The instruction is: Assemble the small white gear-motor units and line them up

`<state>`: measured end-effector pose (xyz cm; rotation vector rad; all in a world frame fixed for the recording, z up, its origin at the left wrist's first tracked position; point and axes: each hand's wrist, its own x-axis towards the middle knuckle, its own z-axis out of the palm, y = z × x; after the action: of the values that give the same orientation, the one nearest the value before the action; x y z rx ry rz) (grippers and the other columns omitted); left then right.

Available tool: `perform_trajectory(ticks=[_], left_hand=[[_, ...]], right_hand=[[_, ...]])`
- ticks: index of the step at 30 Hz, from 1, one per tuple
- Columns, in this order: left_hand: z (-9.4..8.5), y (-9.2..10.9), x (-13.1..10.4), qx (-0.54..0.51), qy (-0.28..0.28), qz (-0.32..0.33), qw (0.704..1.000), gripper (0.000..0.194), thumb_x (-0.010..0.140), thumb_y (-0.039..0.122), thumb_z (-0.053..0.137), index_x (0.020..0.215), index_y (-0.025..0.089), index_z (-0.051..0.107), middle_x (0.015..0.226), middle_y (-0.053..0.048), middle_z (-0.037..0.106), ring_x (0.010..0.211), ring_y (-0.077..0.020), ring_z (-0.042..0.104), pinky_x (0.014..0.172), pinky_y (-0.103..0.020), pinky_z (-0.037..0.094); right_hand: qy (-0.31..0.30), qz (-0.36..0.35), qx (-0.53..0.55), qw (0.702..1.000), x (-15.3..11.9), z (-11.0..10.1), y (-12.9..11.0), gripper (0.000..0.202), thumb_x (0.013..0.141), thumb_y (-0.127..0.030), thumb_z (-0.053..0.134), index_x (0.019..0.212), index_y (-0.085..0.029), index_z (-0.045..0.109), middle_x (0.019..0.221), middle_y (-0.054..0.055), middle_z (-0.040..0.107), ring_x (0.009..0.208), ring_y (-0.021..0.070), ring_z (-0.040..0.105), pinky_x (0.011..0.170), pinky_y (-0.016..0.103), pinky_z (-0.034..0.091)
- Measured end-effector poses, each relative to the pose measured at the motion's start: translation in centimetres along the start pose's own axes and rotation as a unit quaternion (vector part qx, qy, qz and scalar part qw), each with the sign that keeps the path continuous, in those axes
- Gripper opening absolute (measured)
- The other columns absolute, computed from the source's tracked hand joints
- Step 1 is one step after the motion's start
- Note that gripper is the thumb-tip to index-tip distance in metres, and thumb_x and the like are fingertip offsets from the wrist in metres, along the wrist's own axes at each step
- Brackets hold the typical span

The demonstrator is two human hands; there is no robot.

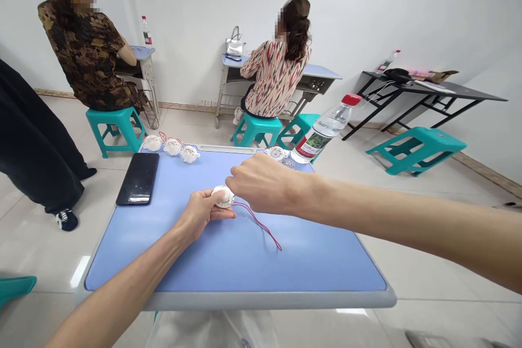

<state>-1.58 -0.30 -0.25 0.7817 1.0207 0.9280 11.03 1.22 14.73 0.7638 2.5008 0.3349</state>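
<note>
In my left hand point(206, 209) is a small white round housing point(223, 196), gripped between thumb and fingers above the desk. A looped pair of thin red wires point(261, 224) trails from it toward the desk's middle. My right hand point(255, 179) is closed with curled fingers at the housing's right side; the back of the hand hides its fingertips and anything in them. Three similar white housings point(172, 147) with red wires lie at the desk's far left corner. Another white housing point(276, 153) rests at the far right, partly behind my right hand.
A black phone point(137, 179) lies on the left of the blue desk point(244, 266). Beside small clear pieces point(289, 163), a water bottle point(324, 130) stands at the far right corner. Two people sit at desks ahead; another person's legs point(36, 141) show at left. Green stools point(418, 147) stand around.
</note>
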Motion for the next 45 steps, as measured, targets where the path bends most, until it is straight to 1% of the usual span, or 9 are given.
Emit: perform_trajectory(ticks=[2, 4, 7, 9, 13, 22, 35, 40, 45], left_hand=[[0.0, -0.1, 0.0, -0.001, 0.005, -0.004, 1.0, 0.02, 0.081, 0.029, 0.062, 0.077, 0.01, 0.064, 0.071, -0.011, 0.069, 0.068, -0.0209, 0.071, 0.067, -0.026, 0.056], [0.1, -0.1, 0.0, -0.003, 0.012, -0.011, 1.0, 0.019, 0.081, 0.028, 0.062, 0.077, 0.01, 0.063, 0.07, -0.011, 0.069, 0.066, -0.0207, 0.071, 0.067, -0.026, 0.056], [0.1, -0.1, 0.0, 0.0, 0.01, -0.011, 1.0, 0.021, 0.082, 0.03, 0.061, 0.077, 0.01, 0.063, 0.07, -0.011, 0.069, 0.067, -0.021, 0.071, 0.069, -0.027, 0.056], [0.2, 0.0, 0.0, 0.001, 0.006, -0.006, 1.0, 0.023, 0.083, 0.032, 0.06, 0.078, 0.009, 0.063, 0.071, -0.012, 0.069, 0.068, -0.0212, 0.071, 0.071, -0.028, 0.056], [0.2, 0.2, 0.0, 0.0, 0.007, -0.006, 1.0, 0.023, 0.083, 0.031, 0.06, 0.078, 0.009, 0.062, 0.07, -0.01, 0.069, 0.068, -0.0211, 0.071, 0.071, -0.028, 0.056], [0.1, 0.0, 0.0, -0.001, 0.008, -0.006, 1.0, 0.026, 0.084, 0.033, 0.059, 0.078, 0.008, 0.063, 0.072, -0.011, 0.068, 0.068, -0.022, 0.071, 0.074, -0.029, 0.056], [0.0, -0.2, 0.2, -0.007, 0.003, -0.004, 1.0, 0.025, 0.081, 0.032, 0.062, 0.078, 0.008, 0.064, 0.075, -0.012, 0.069, 0.068, -0.0215, 0.071, 0.076, -0.031, 0.056], [-0.1, -0.2, 0.1, -0.018, 0.005, -0.003, 1.0, 0.023, 0.081, 0.031, 0.063, 0.078, 0.009, 0.063, 0.071, -0.01, 0.068, 0.068, -0.0211, 0.071, 0.072, -0.028, 0.057], [0.1, -0.1, 0.1, -0.025, 0.009, -0.011, 1.0, 0.021, 0.083, 0.028, 0.06, 0.078, 0.008, 0.063, 0.07, -0.01, 0.068, 0.066, -0.0204, 0.07, 0.067, -0.026, 0.057]], right_hand=[[0.001, 0.001, -0.022, 1.0, -0.4, 0.2, -0.1, 0.021, 0.082, -0.004, 0.052, 0.098, -0.013, 0.062, 0.088, 0.01, 0.065, 0.066, 0.0143, 0.06, 0.05, 0.025, 0.029], [0.006, -0.008, -0.046, 0.999, -0.8, 0.4, -0.2, 0.021, 0.083, -0.004, 0.052, 0.1, -0.013, 0.059, 0.092, 0.009, 0.062, 0.065, 0.013, 0.058, 0.048, 0.025, 0.027], [0.015, -0.046, -0.079, 0.996, -1.1, 1.1, 0.0, 0.012, 0.083, -0.003, 0.053, 0.084, -0.013, 0.058, 0.086, 0.007, 0.058, 0.065, 0.0129, 0.056, 0.047, 0.026, 0.024], [0.039, -0.071, -0.104, 0.991, -1.2, 1.5, 0.2, 0.015, 0.082, -0.001, 0.053, 0.075, -0.014, 0.054, 0.081, 0.005, 0.055, 0.067, 0.0136, 0.054, 0.047, 0.027, 0.023], [0.093, -0.092, -0.147, 0.981, -1.3, 2.1, 0.6, 0.018, 0.082, 0.001, 0.051, 0.074, -0.015, 0.052, 0.075, 0.003, 0.05, 0.07, 0.0149, 0.05, 0.05, 0.029, 0.021], [0.154, -0.113, -0.175, 0.966, -0.9, 2.9, 0.9, 0.028, 0.083, -0.002, 0.054, 0.061, -0.017, 0.043, 0.064, 0.002, 0.045, 0.068, 0.0158, 0.043, 0.053, 0.03, 0.016], [0.063, -0.083, -0.146, 0.984, -1.1, 2.1, 0.4, 0.02, 0.087, -0.003, 0.047, 0.072, -0.016, 0.052, 0.067, 0.003, 0.052, 0.067, 0.0163, 0.048, 0.05, 0.029, 0.017], [0.134, -0.079, -0.167, 0.974, -1.6, 3.1, 0.6, 0.019, 0.085, -0.001, 0.049, 0.074, -0.017, 0.048, 0.074, 0.002, 0.05, 0.064, 0.014, 0.044, 0.05, 0.03, 0.016], [0.215, -0.132, -0.222, 0.942, -1.8, 4.4, 1.1, 0.027, 0.084, 0.001, 0.046, 0.064, -0.017, 0.043, 0.066, 0.001, 0.042, 0.063, 0.0142, 0.04, 0.053, 0.031, 0.014]])
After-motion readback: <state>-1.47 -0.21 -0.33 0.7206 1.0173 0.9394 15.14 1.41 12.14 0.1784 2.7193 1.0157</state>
